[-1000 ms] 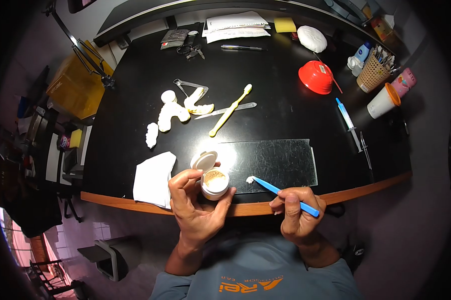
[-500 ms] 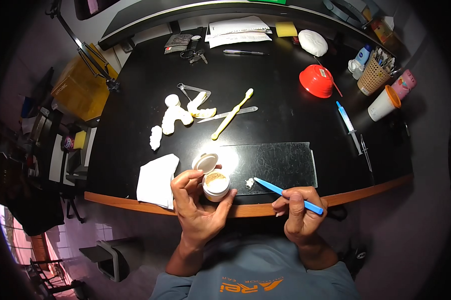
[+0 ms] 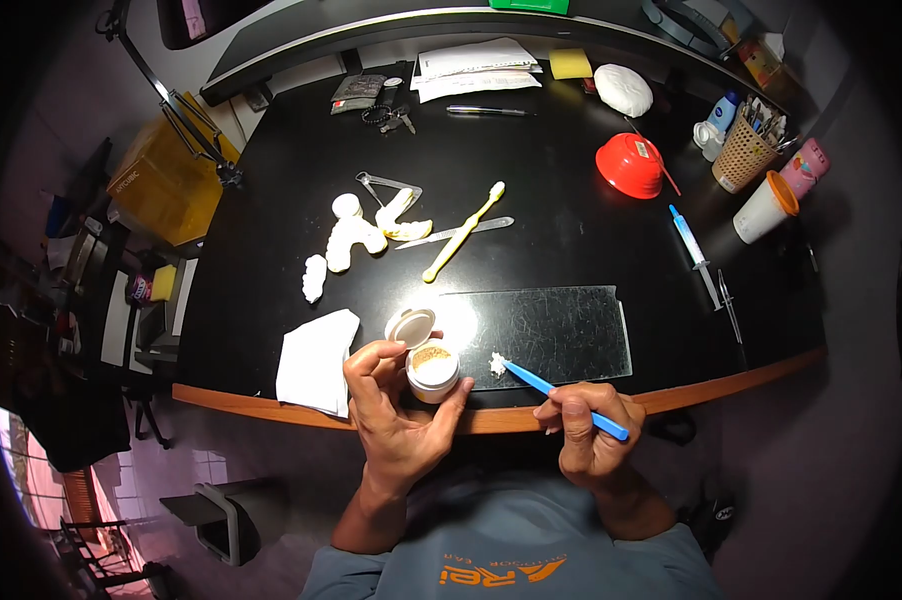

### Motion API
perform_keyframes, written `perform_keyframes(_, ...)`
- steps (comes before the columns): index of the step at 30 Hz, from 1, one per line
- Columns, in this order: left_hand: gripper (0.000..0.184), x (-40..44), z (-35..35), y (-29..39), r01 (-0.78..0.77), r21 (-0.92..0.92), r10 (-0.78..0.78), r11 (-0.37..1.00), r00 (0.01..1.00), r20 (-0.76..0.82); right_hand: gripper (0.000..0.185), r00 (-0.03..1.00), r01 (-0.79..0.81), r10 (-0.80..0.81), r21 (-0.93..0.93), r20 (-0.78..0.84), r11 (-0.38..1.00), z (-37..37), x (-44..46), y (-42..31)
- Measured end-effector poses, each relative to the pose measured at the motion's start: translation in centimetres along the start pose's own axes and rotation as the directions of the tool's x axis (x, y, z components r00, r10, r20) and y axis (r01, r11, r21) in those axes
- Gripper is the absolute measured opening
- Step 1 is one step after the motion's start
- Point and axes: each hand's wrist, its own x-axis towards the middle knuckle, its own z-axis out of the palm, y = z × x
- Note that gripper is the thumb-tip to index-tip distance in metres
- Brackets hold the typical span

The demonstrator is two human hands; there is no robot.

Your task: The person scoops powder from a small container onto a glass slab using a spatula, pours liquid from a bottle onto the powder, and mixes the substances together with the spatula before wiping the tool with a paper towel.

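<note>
My left hand point(image 3: 403, 425) is closed around a small white jar point(image 3: 434, 372) of pale powder, its flip lid point(image 3: 411, 327) raised. Between the fingers of my right hand point(image 3: 593, 430) is a blue plastic spatula point(image 3: 561, 398). Its tip touches a small heap of white powder point(image 3: 498, 365) on a clear glass slab point(image 3: 561, 330). The slab lies flat near the table's front edge, just right of the jar. A folded white cloth point(image 3: 316, 360) lies left of my left hand.
Dental casts point(image 3: 351, 240), a yellow toothbrush point(image 3: 463, 232) and a scalpel point(image 3: 491, 225) lie beyond the slab. To the right are a red bowl point(image 3: 629, 166), a syringe point(image 3: 691, 243), tweezers point(image 3: 731, 306) and a white cup point(image 3: 764, 210). Papers point(image 3: 476, 68) lie at the back.
The spatula tip moved slightly away from the powder, then back left into it. The powder heap looks more spread out. My left hand still holds the jar.
</note>
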Motion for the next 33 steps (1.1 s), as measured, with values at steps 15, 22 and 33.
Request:
perform_keyframes(15, 0.106, -0.2, 0.1, -0.4, 0.012, -0.028, -0.012, 1.0, 1.0, -0.011, 0.023, 0.986, -0.162, 0.159, 0.065, 0.042, 0.985, -2.8, 0.4, -0.6)
perform_keyframes(22, 0.103, 0.0, 0.2, -0.2, 0.002, -0.026, -0.002, 1.0, 1.0, -0.017, 0.025, 0.972, -0.226, 0.214, 0.137, 0.098, 0.964, -2.9, 0.3, -0.8)
perform_keyframes(33, 0.1, 0.0, 0.4, -0.1, -0.018, -0.036, 0.016, 0.999, 0.999, -0.043, 0.02, 0.961, -0.225, 0.226, -0.028, 0.162, 0.974, -3.9, 1.3, -1.6)
